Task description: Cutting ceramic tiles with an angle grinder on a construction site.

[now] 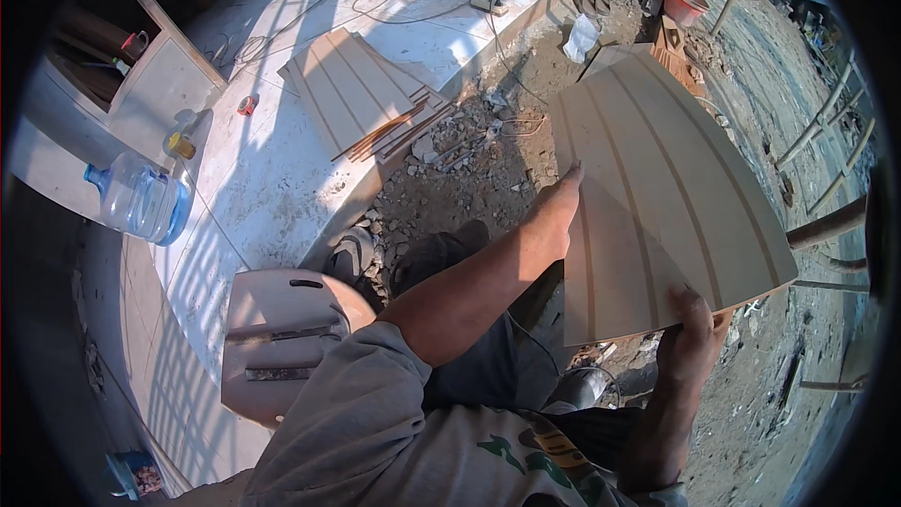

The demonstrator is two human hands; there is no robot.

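At the far left a big clear water bottle [141,199] lies on its side on the pale tiled floor [253,178]; it looks almost empty, though I cannot tell for sure. Near it stands a small yellow jar [181,145], its content hidden. Below, a pink plastic stool [282,338] carries two long flat tools. Further up, a stack of grooved boards [361,94] rests on the floor near its edge, beside the rubble.

In the middle, the left hand [556,211] is stretched out, its fingers pressed against the left edge of the grooved board [657,197]. The right hand [693,333] is closed on the lower edge of the same board, thumb on top. So both hands are well apart and both hold this one board, which is lifted in the air over the dirt ground, tilted, in front of the person.

I judge the board to be stiff and flat, rather thin, and not very heavy, because two hands at the edges carry it easily. The surface seems smooth and dusty, so it may slip; the corners and the thin grooves could break if it falls. Holding at two opposite edges seems best.

At the top right stands an orange bucket [683,2]; what is in it I cannot see.
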